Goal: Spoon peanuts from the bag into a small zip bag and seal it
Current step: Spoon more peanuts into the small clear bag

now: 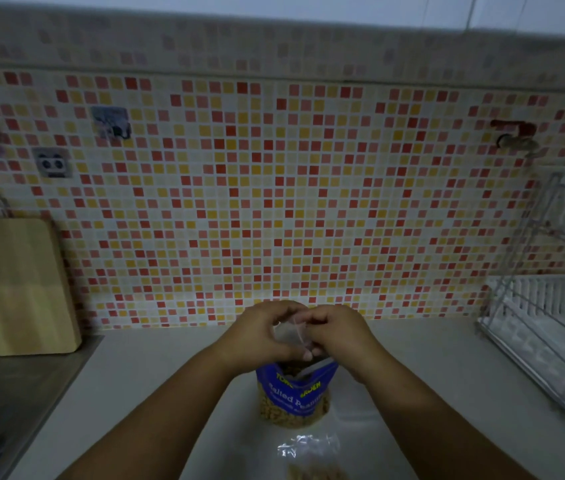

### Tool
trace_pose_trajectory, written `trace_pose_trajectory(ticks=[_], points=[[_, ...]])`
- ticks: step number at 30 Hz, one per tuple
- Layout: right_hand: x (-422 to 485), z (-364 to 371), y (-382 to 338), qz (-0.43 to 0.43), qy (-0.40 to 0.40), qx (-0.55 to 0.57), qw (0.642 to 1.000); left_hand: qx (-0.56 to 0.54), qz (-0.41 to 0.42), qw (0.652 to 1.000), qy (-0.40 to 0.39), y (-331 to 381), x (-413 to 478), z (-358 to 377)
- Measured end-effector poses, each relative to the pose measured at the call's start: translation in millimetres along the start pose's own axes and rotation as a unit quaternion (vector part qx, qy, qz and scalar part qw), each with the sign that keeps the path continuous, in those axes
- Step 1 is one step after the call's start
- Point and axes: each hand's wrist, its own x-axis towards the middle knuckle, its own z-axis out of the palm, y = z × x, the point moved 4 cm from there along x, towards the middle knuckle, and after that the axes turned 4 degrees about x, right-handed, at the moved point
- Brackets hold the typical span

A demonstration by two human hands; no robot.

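Both hands, left hand (263, 332) and right hand (338, 336), pinch a small zip bag (289, 336) above the open peanut bag (293, 393).

A home kitchen, seen along its worktop.

A red, orange and cream mosaic-tile backsplash (274, 202) filled the middle of the frame above a pale countertop (430, 375). A wooden cutting board (14, 285) leaned against the tiles at left, beside a stainless-steel sink top (14, 386) at lower left. A wire dish rack (551, 306) stood at right under a wall tap (513, 136).

The picture's bottom edge cuts off the near clear zip bag (308, 452).
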Motion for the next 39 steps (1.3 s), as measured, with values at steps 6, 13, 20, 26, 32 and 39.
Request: trace_pose_trajectory(ticks=[6,13,20,26,32,39], points=[[6,2,3,0.002,-0.03,-0.025,0.999,0.025,0.008,1.0,0.016,-2,3,1],[9,4,11,0.002,-0.044,0.033,0.998,0.02,-0.021,0.999,0.014,-11,3,1],[22,-12,15,-0.051,0.072,-0.13,0.988,0.027,-0.059,0.998,0.021,-20,2,-7],[30,11,31,-0.013,-0.057,-0.613,0.788,0.045,-0.071,0.996,0.004,-26,2,-3],[40,21,42,-0.01,-0.074,-0.673,0.736,0.046,-0.077,0.996,0.004,-30,2,-1],[34,17,30,-0.052,-0.035,-0.616,0.785,0.021,-0.108,0.993,0.032,-41,1,-3]])
